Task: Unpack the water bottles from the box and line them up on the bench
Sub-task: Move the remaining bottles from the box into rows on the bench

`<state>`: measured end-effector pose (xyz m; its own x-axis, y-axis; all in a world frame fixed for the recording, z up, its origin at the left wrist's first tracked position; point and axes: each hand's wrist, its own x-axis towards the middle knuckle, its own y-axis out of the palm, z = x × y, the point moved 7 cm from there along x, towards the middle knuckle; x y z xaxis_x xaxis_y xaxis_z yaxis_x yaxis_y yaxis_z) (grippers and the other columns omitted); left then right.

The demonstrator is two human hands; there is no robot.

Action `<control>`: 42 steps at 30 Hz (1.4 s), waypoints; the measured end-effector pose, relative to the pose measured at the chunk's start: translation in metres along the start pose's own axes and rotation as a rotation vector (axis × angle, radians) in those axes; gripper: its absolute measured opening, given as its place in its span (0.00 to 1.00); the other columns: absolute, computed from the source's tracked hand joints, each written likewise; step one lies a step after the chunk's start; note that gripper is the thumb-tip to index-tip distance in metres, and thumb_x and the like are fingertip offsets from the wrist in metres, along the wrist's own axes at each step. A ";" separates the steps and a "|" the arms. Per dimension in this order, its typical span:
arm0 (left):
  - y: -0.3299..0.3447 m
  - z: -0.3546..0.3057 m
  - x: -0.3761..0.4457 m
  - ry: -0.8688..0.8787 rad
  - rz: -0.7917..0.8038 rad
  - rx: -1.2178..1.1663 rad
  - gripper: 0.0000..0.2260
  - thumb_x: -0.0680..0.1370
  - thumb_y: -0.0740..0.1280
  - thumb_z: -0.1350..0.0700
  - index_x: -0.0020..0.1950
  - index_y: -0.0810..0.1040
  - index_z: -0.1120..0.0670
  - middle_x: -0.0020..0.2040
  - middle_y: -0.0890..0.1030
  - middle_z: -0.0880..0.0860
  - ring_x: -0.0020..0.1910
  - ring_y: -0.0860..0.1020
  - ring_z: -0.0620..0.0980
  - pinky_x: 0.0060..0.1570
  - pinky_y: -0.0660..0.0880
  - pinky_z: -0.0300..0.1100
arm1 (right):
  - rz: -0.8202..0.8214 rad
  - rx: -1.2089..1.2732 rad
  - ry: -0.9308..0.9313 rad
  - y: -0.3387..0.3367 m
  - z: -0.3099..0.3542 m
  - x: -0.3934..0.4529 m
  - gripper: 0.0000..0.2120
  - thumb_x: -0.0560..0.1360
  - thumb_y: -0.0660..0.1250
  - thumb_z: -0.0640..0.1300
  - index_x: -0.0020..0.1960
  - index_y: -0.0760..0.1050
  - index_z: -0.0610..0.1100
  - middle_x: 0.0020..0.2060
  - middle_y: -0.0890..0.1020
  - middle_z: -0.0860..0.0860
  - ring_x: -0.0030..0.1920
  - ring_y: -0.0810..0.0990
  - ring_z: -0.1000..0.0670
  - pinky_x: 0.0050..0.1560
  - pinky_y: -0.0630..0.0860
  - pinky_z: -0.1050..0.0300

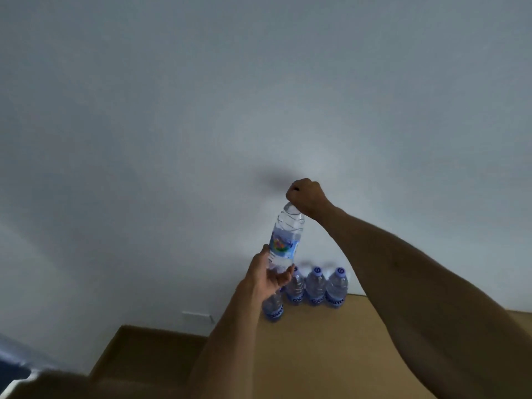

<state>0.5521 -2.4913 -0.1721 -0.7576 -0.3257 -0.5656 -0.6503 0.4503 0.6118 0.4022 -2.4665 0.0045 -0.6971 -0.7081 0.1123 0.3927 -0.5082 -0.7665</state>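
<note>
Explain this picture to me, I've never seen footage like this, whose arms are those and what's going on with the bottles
There is no machine here. The one picture comes from a wide-angle camera worn on a person's head, so the two bare arms reaching forward are that person's own.

The left hand grips the lower part of a raised water bottle, while the right hand is closed over its cap end. The bottle is held up in front of a plain pale wall.

Below it, on a brown bench, four more bottles stand upright in a row against the wall; the leftmost is partly hidden behind the left arm. The box they came from cannot be made out for certain.
</note>
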 end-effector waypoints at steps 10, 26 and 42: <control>-0.016 -0.031 0.026 0.104 0.201 0.101 0.12 0.75 0.60 0.71 0.55 0.77 0.62 0.47 0.82 0.61 0.49 0.79 0.59 0.42 0.81 0.49 | 0.145 -0.192 0.485 0.009 -0.062 -0.024 0.11 0.77 0.60 0.43 0.39 0.73 0.38 0.29 0.79 0.45 0.34 0.82 0.45 0.31 0.73 0.62; -0.021 -0.009 0.045 0.258 -0.019 1.659 0.12 0.78 0.62 0.59 0.61 0.75 0.57 0.55 0.81 0.60 0.52 0.80 0.58 0.47 0.76 0.45 | 0.610 -0.622 0.159 0.105 -0.027 -0.032 0.11 0.64 0.75 0.39 0.29 0.74 0.41 0.31 0.77 0.45 0.39 0.78 0.45 0.44 0.78 0.52; -0.099 -0.020 0.081 0.209 -0.230 1.802 0.18 0.79 0.65 0.54 0.66 0.69 0.58 0.59 0.78 0.59 0.56 0.79 0.57 0.52 0.76 0.46 | 0.703 -0.700 -0.032 0.226 -0.113 -0.036 0.07 0.71 0.66 0.34 0.38 0.70 0.43 0.41 0.77 0.45 0.50 0.80 0.43 0.41 0.69 0.56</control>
<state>0.5537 -2.5790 -0.2676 -0.7578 -0.5261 -0.3860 0.0075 0.5845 -0.8114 0.4478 -2.5004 -0.2439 -0.4211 -0.7556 -0.5018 0.2606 0.4291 -0.8648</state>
